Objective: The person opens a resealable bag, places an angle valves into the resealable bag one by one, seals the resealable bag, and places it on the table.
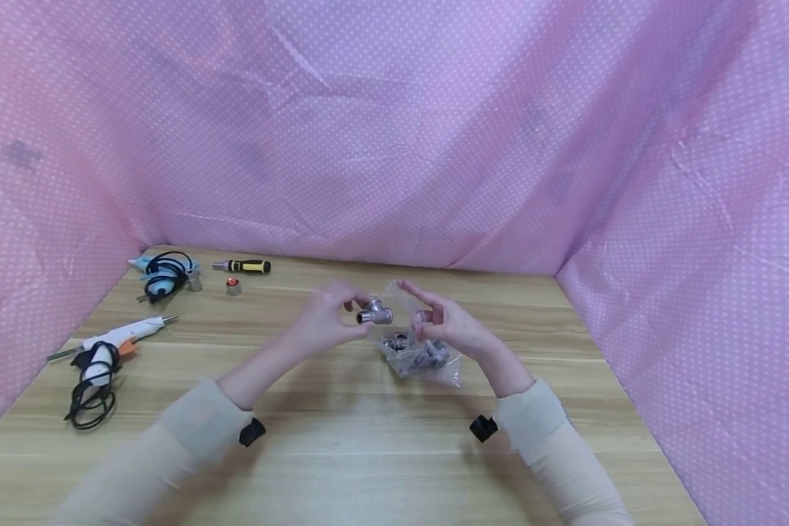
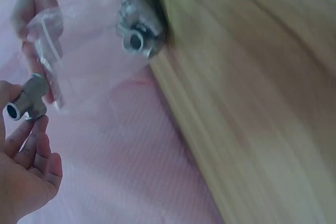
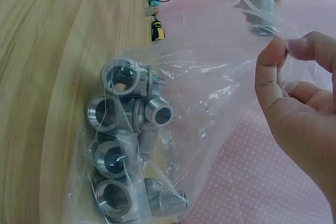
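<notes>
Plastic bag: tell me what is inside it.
The plastic bag holds several metal pipe fittings heaped together; any underneath are covered. The right hand pinches its rim.

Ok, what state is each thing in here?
Left hand: holds a tee fitting clear of the table.
Right hand: pinches the plastic bag at its open mouth.
Plastic bag: open, several fittings inside.
Glue gun: lying on the table, cord coiled.
Screwdriver: lying flat.
</notes>
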### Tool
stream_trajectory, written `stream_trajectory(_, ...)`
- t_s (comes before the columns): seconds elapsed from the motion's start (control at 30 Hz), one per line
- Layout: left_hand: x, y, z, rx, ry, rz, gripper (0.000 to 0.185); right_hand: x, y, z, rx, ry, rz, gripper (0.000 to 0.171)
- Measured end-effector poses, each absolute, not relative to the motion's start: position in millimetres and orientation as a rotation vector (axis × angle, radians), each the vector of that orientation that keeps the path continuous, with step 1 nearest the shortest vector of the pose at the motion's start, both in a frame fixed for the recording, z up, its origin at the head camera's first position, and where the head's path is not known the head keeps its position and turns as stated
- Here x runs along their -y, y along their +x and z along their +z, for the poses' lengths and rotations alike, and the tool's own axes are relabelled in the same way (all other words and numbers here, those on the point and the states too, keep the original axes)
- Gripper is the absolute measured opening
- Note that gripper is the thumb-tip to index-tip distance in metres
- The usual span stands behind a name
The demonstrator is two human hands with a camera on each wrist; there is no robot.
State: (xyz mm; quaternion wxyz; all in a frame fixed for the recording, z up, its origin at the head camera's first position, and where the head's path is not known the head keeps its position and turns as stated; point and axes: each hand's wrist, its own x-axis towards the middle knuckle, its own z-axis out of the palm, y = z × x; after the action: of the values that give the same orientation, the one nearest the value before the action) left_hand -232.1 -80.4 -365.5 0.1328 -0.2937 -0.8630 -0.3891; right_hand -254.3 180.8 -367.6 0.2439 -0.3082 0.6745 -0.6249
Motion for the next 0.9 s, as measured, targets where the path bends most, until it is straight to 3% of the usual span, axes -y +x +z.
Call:
stream_trajectory(0.57,66,-237,-380,2.478,-0.94,-1.194,0.038,-180,-252,-367,-1.811,-0.861,-1.726,0.084)
stream_trajectory(0.9,76,-264,-373,2.57,-0.794,-1.346,0.043,-179,-249,-364,-1.797,-0.879,-1.76,0.084)
